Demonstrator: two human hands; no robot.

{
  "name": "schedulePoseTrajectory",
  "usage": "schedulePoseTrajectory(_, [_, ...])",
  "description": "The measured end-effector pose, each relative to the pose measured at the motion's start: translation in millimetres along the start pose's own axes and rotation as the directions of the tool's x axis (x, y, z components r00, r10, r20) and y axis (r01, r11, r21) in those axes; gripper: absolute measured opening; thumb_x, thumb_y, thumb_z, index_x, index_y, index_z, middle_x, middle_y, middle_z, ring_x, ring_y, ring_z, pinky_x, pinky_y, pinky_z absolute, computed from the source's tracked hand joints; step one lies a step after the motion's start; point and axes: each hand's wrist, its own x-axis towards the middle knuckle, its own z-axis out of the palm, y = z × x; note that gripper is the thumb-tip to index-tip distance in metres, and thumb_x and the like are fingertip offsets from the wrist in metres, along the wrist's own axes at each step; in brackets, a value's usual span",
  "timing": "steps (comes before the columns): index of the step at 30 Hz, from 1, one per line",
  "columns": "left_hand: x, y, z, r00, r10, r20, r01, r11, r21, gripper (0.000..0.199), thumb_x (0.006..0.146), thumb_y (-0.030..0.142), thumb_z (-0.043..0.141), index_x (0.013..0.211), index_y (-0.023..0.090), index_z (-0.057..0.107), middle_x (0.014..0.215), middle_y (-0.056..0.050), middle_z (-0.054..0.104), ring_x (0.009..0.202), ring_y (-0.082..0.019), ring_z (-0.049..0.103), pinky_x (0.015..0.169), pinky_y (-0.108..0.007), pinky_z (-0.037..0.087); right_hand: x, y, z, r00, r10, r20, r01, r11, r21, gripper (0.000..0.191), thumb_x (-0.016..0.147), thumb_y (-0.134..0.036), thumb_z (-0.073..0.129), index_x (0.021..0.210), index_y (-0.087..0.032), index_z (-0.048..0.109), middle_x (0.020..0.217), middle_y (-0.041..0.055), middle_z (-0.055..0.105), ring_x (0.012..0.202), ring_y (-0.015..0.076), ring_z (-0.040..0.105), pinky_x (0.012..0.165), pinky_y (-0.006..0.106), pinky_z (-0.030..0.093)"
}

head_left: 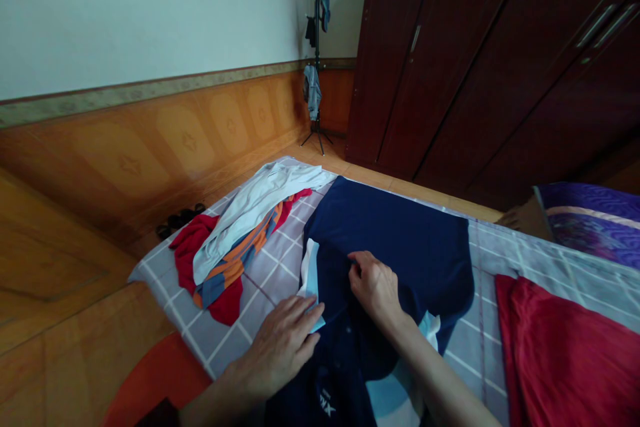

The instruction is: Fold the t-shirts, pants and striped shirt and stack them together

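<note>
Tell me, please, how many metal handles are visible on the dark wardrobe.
3. The left handle is nearest the coat rack; the middle handle and right handle sit close together at the upper right. More may lie out of view.

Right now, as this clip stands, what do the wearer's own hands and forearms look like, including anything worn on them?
The left hand and right hand show no gloves, rings, watch or bracelet. A dark sleeve edge shows low on the left forearm; no sleeve is visible on the right.
</note>
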Motion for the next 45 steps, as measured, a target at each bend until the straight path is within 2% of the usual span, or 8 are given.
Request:
schedulePoseTrajectory(3, [-2,-4,-5.7,0.999,-0.028,-0.024,0.027,1.000,-0.013,0.047,0.084,0.037,0.059,0.128,0.021,0.050,0.129,-0.009,0.055,0.115,-0.026,0.052,0.095,-0.042,0.047,-2,2,5,0.998,-0.059,0.012,0.059,0.994,-0.090,0.028,0.085,-0.013,0.043,0.101,-0.021,0.064,0.095,0.0037,0.067,0.081,0.0165,0.064,0.062,0.023,0.041])
schedulePoseTrajectory(8, [8,-13,-8.2,0.961,-0.263,-0.089,0.250,0.959,-0.133,0.029,0.092,0.026,0.043,0.118,0.019,0.055,0.112,-0.008,0.063,0.102,-0.020,0.059,0.088,-0.033,0.047,-2,5,13,0.993,-0.113,-0.010,0.112,0.987,-0.112,0.026,0.085,-0.013,0.044,0.099,-0.021,0.064,0.089,0.0036,0.066,0.080,0.0162,0.062,0.061,0.023,0.040])
schedulePoseTrajectory(12, [24,-20,-4.0,0.880,-0.475,0.002,0.467,0.865,-0.183,0.027,0.086,0.020,0.048,0.112,0.021,0.057,0.088,-0.002,0.066,0.080,-0.017,0.063,0.073,-0.027,0.046,-2,8,17,0.986,-0.161,-0.037,0.157,0.983,-0.098,0.026,0.085,-0.013,0.044,0.099,-0.021,0.064,0.088,0.0034,0.064,0.079,0.0155,0.061,0.062,0.023,0.040])
schedulePoseTrajectory(19, [28,-26,-11.7,0.844,-0.520,0.134,0.535,0.835,-0.127,0.029,0.078,0.013,0.052,0.105,0.022,0.057,0.066,0.004,0.058,0.066,-0.014,0.060,0.064,-0.024,0.042,-2,10,18,0.977,-0.212,-0.032,0.205,0.965,-0.162,0.024,0.085,-0.011,0.044,0.094,-0.020,0.065,0.084,0.0040,0.062,0.079,0.0167,0.058,0.064,0.025,0.040])
schedulePoseTrajectory(26, [32,-33,-20.2,0.988,-0.140,0.060,0.138,0.990,0.038,0.042,0.083,0.018,0.052,0.125,0.022,0.050,0.130,-0.007,0.052,0.119,-0.023,0.048,0.098,-0.038,0.040,-8,-4,14,0.936,-0.345,-0.069,0.328,0.928,-0.177,0.023,0.085,-0.013,0.046,0.096,-0.018,0.065,0.097,0.0093,0.062,0.089,0.0232,0.056,0.077,0.034,0.045])
schedulePoseTrajectory(34, [73,-49,-32.0,0.995,-0.004,0.104,-0.010,0.991,0.132,0.042,0.093,0.020,0.038,0.134,0.015,0.042,0.139,-0.010,0.046,0.129,-0.020,0.039,0.108,-0.038,0.031,-21,-18,20,0.846,-0.524,0.101,0.527,0.850,0.000,0.052,0.086,-0.042,0.052,0.125,-0.008,0.053,0.142,0.0192,0.038,0.132,0.0318,0.031,0.109,0.047,0.026])
schedulePoseTrajectory(40, [90,-68,-10.5,0.978,-0.099,0.185,0.061,0.979,0.197,0.050,0.094,0.036,0.039,0.140,0.016,0.035,0.147,-0.014,0.033,0.137,-0.027,0.026,0.109,-0.050,0.023,-25,-17,25,0.825,-0.489,0.283,0.493,0.868,0.063,0.082,0.086,-0.062,0.039,0.140,-0.001,0.032,0.147,0.0241,0.022,0.138,0.0342,0.013,0.112,0.050,0.017])
schedulePoseTrajectory(45, [105,-62,-5.1,0.973,0.042,0.228,-0.062,0.995,0.079,0.056,0.095,0.041,0.037,0.144,0.017,0.025,0.150,-0.009,0.026,0.140,-0.022,0.018,0.113,-0.046,0.017,-23,-19,23,0.828,-0.454,0.328,0.457,0.886,0.073,0.088,0.084,-0.066,0.037,0.141,0.001,0.030,0.147,0.0255,0.020,0.138,0.0356,0.008,0.113,0.052,0.014])
